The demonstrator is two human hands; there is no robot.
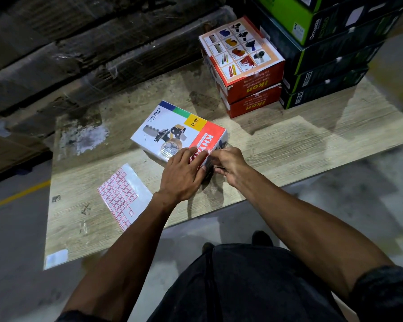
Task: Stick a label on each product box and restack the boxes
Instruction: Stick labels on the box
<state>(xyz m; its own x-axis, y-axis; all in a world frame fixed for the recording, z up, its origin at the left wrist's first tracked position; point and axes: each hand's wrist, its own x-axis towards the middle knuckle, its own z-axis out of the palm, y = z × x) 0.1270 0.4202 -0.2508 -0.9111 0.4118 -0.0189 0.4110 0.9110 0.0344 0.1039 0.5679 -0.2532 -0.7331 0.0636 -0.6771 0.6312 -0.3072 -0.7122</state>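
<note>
I see a grey concrete floor (16, 228) with a yellow line (19, 194) off to the left of the hands, and a pale wood-grain board (289, 145) lying on it under both hands. Beyond the hands, dark wrapped cartons (79, 54) fill the background, too dim for me to count. Far beyond the right hand (230, 165) a stack of green-and-black boxes (323, 59) runs out of frame; I count four layers, perhaps a fifth cut off at the top edge. Just left of that stack sit two red Ikon boxes (247, 73), one on the other. One white box (179, 131) with a red band lies flat on the board, its near corner under the hands. One label sheet (121, 194) lies left of the left hand (182, 175), partly peeled. The left hand lies flat, fingers straight, pressing the box top. The right hand's fingers curl at the box corner; a small pale strip shows there, and I cannot tell whether they pinch it.
</note>
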